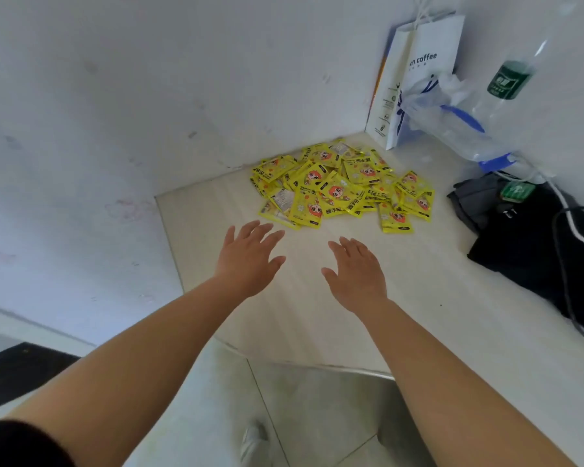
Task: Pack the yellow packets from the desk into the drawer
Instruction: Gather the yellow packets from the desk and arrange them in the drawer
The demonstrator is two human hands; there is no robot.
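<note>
both hands out, left hand [250,254] and right hand [356,274] flat, fingers spread, holding nothing | glossy yellow packets [343,187] heaped on pale desk [284,315] just ahead | white paper bag [418,72] upright in corner, contents unseen

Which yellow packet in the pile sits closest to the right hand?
The flat yellow foil packet at the pile's front-right edge, lying alone on the bare white desk, nearest the open right hand; the others overlap farther back.

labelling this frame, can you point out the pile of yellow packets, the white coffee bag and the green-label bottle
pile of yellow packets [341,190]: head view, a packet near the pile's middle
white coffee bag [422,62]: head view, its printed front
green-label bottle [508,80]: head view, its green label
</note>
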